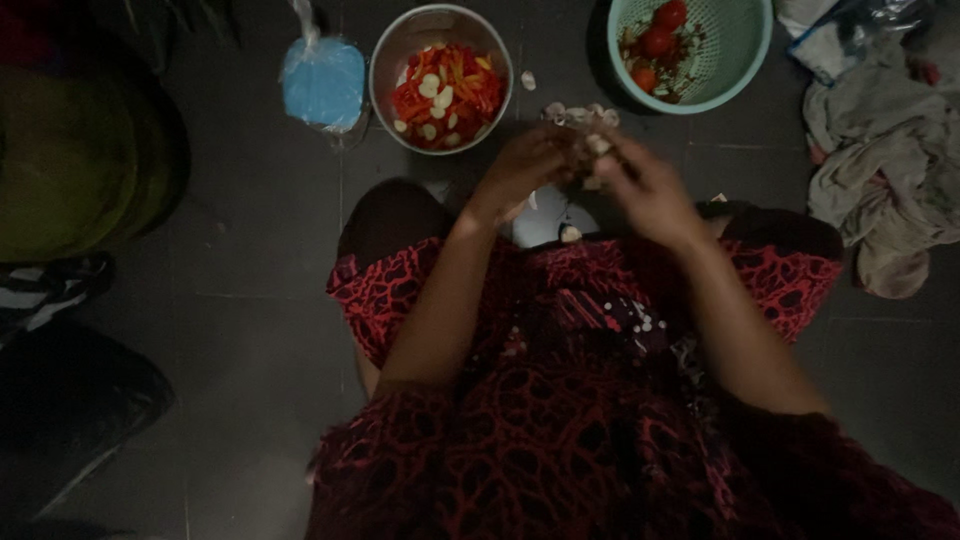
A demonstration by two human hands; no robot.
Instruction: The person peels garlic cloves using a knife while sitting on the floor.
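Both hands [585, 170] together over garlic [580, 118]

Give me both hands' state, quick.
Left hand: fingers curled on the pale garlic pieces held between both hands.
Right hand: also closed on the same garlic pieces; exact grip too dim to tell.

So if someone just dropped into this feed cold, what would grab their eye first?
Probably the metal bowl at top centre, bright with red chilli strips and pale slices, and the green colander with tomatoes at top right. Next, the left hand and right hand, close together over a small pale clove above the red patterned lap. A blue plastic bag sits left of the bowl on the dark floor.
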